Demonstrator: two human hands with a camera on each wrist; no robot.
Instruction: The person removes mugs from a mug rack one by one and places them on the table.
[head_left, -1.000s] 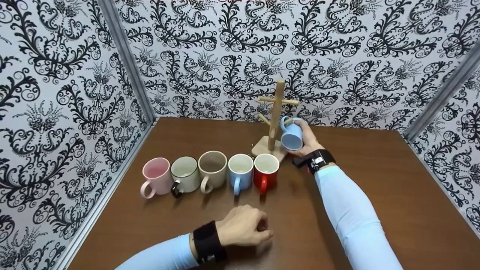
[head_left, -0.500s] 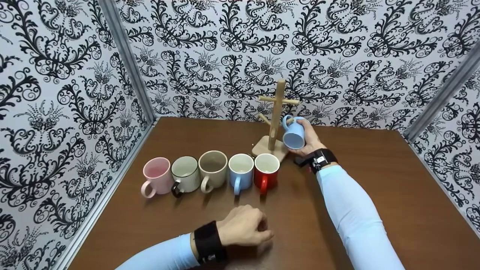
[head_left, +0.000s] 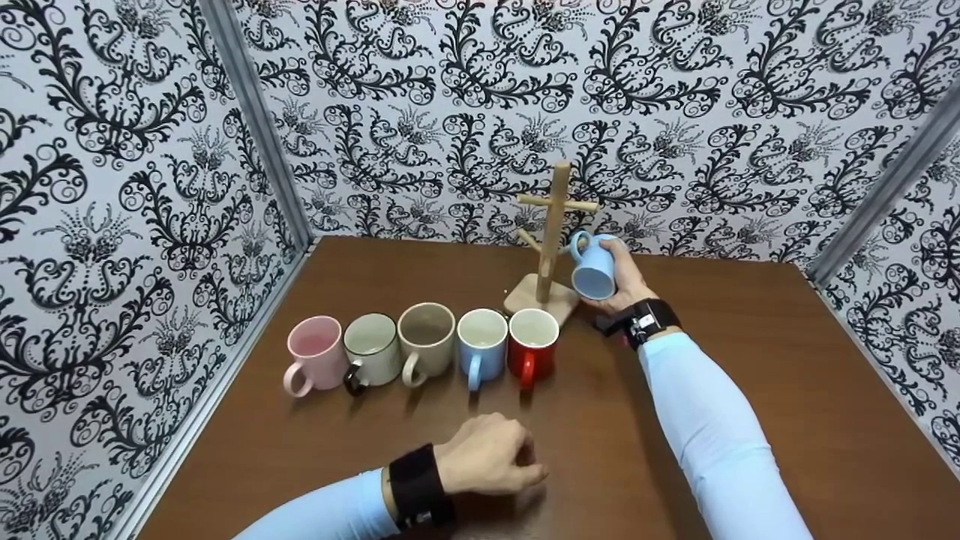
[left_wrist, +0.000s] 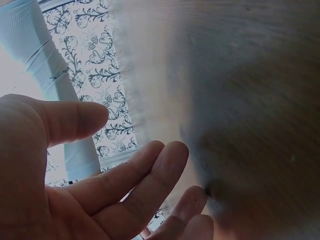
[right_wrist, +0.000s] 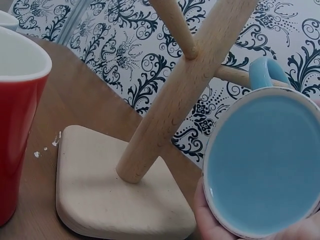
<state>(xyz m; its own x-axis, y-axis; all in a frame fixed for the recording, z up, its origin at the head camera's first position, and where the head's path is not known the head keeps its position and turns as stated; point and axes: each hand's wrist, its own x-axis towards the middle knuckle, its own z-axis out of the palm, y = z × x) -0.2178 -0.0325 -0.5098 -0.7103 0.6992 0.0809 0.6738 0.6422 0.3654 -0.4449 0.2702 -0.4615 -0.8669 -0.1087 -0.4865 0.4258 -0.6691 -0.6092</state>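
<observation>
My right hand [head_left: 622, 279] grips a light-blue mug [head_left: 594, 271] on the right side of a wooden mug tree [head_left: 553, 232]. The mug is tilted, and a round blue end with a pale rim faces me in the right wrist view. Its handle [right_wrist: 260, 74] points toward the post and overlaps the end of the lower right peg [right_wrist: 234, 75]. My left hand [head_left: 491, 454] lies low over the front of the table, its fingers loosely curled with nothing in them. In the left wrist view its thumb and fingers [left_wrist: 170, 160] stand apart.
In a row left of the tree's base [head_left: 525, 294] stand a pink mug [head_left: 315, 352], a white mug with black handle [head_left: 371, 352], a beige mug [head_left: 426, 341], another blue mug [head_left: 481, 349] and a red mug [head_left: 532, 349]. Patterned walls [head_left: 450, 112] enclose the brown table [head_left: 750, 360].
My right hand has shifted slightly right with the blue mug, taking its handle outward along the lower right peg, away from the post. The left hand and the row of mugs have stayed put.
</observation>
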